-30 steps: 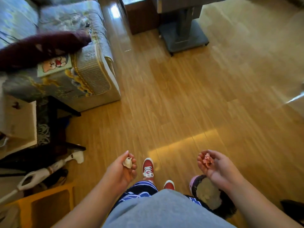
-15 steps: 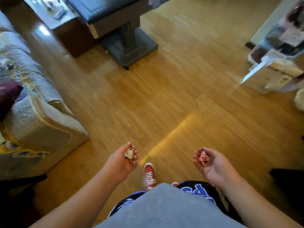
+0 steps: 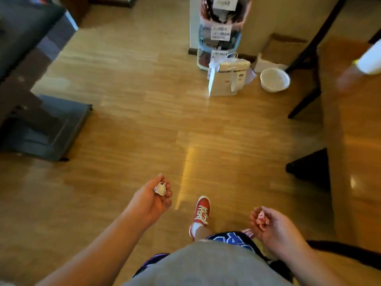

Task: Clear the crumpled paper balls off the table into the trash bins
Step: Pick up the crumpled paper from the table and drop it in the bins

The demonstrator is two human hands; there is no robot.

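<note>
Paper balls are both off the table at this point, one carried in each hand. A small white paper ball [image 3: 160,188] is pinched at the fingertips of the left hand [image 3: 151,200], with the fingers curled closed around it, palm turned inward. A pinkish crumpled paper ball [image 3: 261,217] is cupped in the right hand [image 3: 272,227], fingers folded over it so only part of the paper shows. Both hands are held out low in front of the body, well apart from each other, over the wooden floor [image 3: 134,124].

One red sneaker [image 3: 202,209] with white laces is seen stepped forward between the two hands. A grey shirt and dark shorts with blue lettering fill the bottom of the view.

Farther ahead, a white mesh trash bin [image 3: 274,79] is sat on the floor, just beside a white paper bag [image 3: 227,79] and next to a black table leg [image 3: 304,73]. Whether anything is inside the bin can't be made out, it's pretty blurry. A wooden table [image 3: 354,129] runs along the right edge, and a dark grey stand base [image 3: 47,129] is parked on the floor at the left.
</note>
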